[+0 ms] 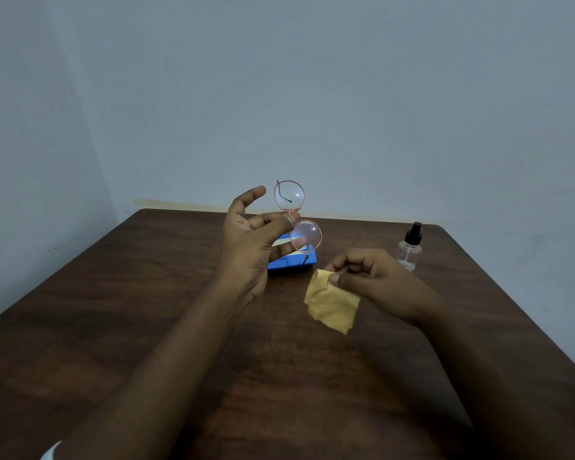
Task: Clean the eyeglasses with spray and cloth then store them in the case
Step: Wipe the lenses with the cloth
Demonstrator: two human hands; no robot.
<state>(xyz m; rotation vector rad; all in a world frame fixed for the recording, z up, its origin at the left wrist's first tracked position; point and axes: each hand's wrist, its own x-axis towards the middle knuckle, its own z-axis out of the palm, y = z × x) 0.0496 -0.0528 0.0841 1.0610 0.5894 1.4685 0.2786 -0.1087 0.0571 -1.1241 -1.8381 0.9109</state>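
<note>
While a dark brown wooden table stands against a pale blue-grey wall, a clear plastic spray bottle with a black nozzle stands upright near its far right edge, just beyond the right hand. A flat blue eyeglass case lies mid-table, largely hidden by the left hand and the lower lens (its contents cannot be told). The round, thin pink-rimmed eyeglasses are raised above the case, turned on end, one lens over the other. The left thumb and a fingertip pinch them at the bridge, the forefinger spread apart above. The right thumb and curled fingers pinch a corner of a soft yellow cleaning cloth, which hangs beside the case.
</note>
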